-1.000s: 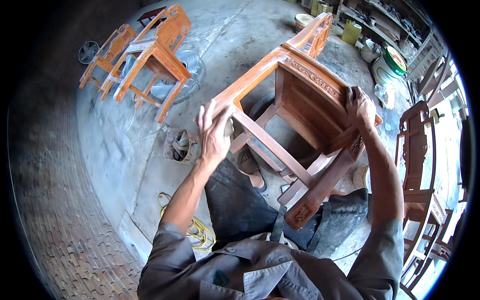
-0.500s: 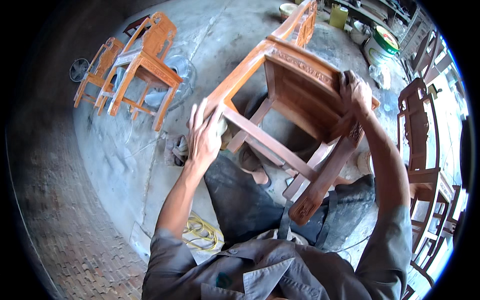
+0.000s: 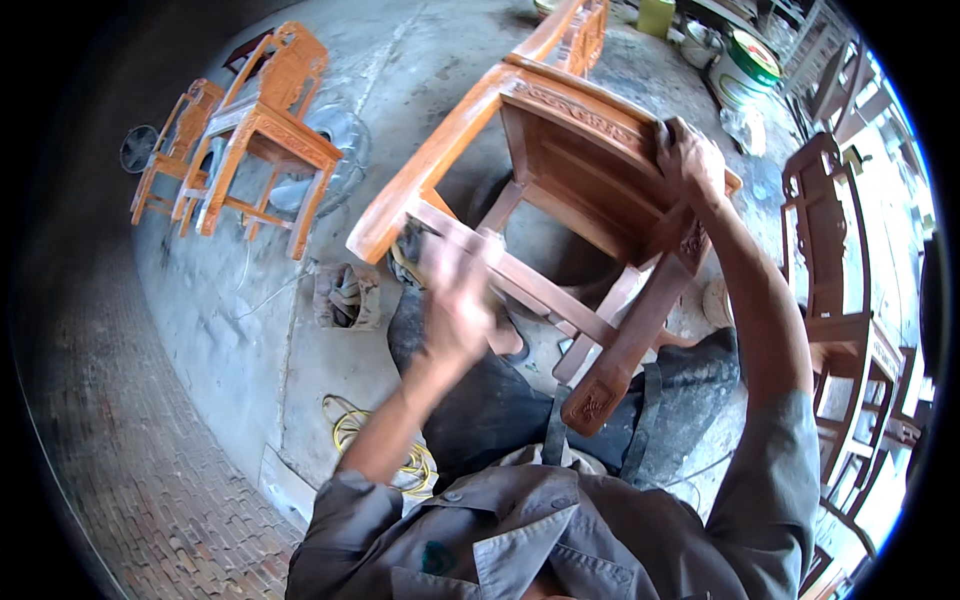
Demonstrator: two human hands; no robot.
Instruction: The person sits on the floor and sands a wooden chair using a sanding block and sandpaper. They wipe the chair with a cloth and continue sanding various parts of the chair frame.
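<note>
A carved wooden chair [image 3: 570, 190] lies tipped in front of me, the underside of its seat and its legs turned my way. My right hand [image 3: 692, 160] is closed over the seat's edge at the carved apron. My left hand [image 3: 460, 300], smeared by motion, is at the pale stretcher [image 3: 540, 285] near the end of the left leg [image 3: 405, 200]. Its fingers are too blurred to read, and whether anything is under the palm I cannot make out. Another leg [image 3: 605, 385] with a carved end points toward my lap.
Orange-brown chairs [image 3: 265, 130] stand at the far left. A worn box [image 3: 345, 297] and a coiled yellow cable [image 3: 345, 425] lie on the floor. Far right is a white and green bucket [image 3: 745, 70]. Darker chairs [image 3: 835, 250] line the right side.
My left hand has come off the left leg's end and moved right and down to the stretcher. My right hand keeps its hold. The whole view has shifted slightly.
</note>
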